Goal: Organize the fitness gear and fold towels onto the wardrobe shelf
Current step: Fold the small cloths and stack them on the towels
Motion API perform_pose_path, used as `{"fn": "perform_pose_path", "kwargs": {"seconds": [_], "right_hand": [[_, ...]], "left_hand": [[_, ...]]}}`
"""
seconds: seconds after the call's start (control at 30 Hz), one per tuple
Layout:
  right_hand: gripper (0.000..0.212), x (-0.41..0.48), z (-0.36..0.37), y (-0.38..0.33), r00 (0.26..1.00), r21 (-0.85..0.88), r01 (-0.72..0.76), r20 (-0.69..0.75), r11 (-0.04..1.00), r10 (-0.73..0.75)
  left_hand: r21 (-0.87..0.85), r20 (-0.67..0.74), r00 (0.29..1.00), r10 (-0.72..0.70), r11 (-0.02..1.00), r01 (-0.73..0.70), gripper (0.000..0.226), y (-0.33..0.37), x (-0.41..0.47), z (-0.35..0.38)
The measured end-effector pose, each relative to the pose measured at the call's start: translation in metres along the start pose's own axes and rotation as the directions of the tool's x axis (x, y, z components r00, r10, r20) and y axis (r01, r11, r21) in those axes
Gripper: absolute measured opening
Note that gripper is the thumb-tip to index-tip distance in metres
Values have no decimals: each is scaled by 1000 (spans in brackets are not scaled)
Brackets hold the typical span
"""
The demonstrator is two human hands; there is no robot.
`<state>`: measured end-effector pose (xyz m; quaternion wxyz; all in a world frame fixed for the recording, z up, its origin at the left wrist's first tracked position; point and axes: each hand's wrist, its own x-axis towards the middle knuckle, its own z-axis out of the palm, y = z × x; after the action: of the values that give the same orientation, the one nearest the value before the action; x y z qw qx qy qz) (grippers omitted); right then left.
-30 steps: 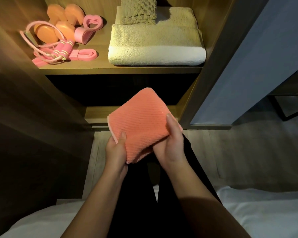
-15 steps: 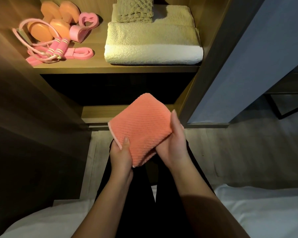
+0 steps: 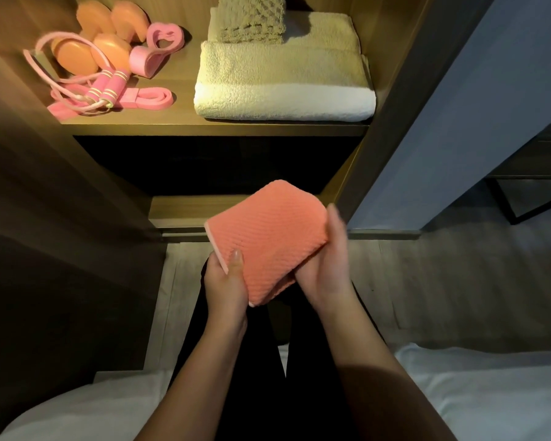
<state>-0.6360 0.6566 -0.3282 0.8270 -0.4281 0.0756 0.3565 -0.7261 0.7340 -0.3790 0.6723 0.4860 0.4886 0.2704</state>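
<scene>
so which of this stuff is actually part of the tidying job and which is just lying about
Part of the job: orange towel, held by the left hand and right hand; beige towel and waffle towel on the wardrobe shelf; dumbbells, skipping rope, resistance band, heart-shaped ring.
Just lying about: white bedding, dark frame at right.

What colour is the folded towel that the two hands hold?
The towel is coral orange, ribbed, with a pale edge; the head view shows it.
</scene>
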Motion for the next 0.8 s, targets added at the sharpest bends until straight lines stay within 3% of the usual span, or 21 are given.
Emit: {"fn": "perform_pose_path", "kwargs": {"seconds": [0.07, 0.13, 0.2, 0.3, 0.33, 0.4, 0.47, 0.53, 0.57, 0.67, 0.8], "right_hand": [[38, -4, -4, 1, 995, -343, 50, 93, 938, -19], [19, -9, -7, -2, 974, -554, 136, 224, 821, -10], [17, -10, -11, -5, 952, -646, 214, 305, 733, -9], [22, -12, -8, -10, 953, -712, 227, 304, 664, 0], [26, -13, -7, -10, 964, -691, 194, 267, 696, -4], [40, -13, -4, -10, 987, -507, 77, 160, 858, 6], [69, -9, -1, -9, 981, -84, 2, 192, 996, 14], [85, -8, -1, -11, 969, 368, -122, 245, 922, 31], [88, -7, -3, -12, 968, 494, -173, 245, 852, 54], [89, -3, -8, -14, 968, 611, -203, 243, 765, 62], [84, 0, -9, -16, 961, 478, -216, 257, 851, 100]], "left_hand": [[10, 14, 999, 42, 999, -43, 12, 2, -2, 0], [17, 15, 996, 92, 996, -92, 13, 4, -3, -1], [25, 18, 991, 134, 991, -135, 12, 6, -5, 0], [40, 23, 984, 176, 983, -177, 12, 7, -9, 2], [46, 18, 983, 181, 982, -182, 12, 6, -8, 3], [58, 7, 985, 170, 984, -170, 13, 5, -7, 3], [47, -5, 990, 141, 989, -141, 13, 3, -4, 2], [27, -13, 994, 113, 993, -112, 15, 2, -3, 3], [22, -11, 995, 104, 994, -104, 16, 2, -3, 4], [13, -8, 996, 89, 996, -89, 16, 2, -5, 5], [24, -2, 994, 106, 994, -106, 10, 9, -4, 2]]}}
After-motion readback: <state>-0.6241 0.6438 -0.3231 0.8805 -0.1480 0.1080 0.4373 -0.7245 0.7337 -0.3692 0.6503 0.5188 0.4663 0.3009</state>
